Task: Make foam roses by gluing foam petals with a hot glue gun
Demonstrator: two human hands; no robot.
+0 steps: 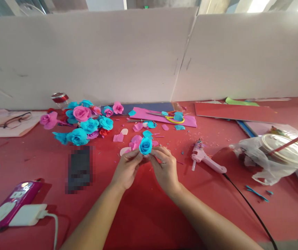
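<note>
A blue foam rose [145,145] sits pinched between the fingertips of both my hands just above the red table [143,211]. My left hand [126,169] grips it from the left, fingers closed on its base. My right hand [165,167] closes on it from the right; a ring shows on one finger. Pink and blue cut petals [135,139] lie on the table right behind the rose.
A heap of finished blue and pink roses [84,122] lies at back left. A pink glue gun [206,158] with black cord rests to the right. Scissors [173,117] lie on pink foam sheet. Plastic cup with lid [287,151] far right; phone and charger [18,205] near left.
</note>
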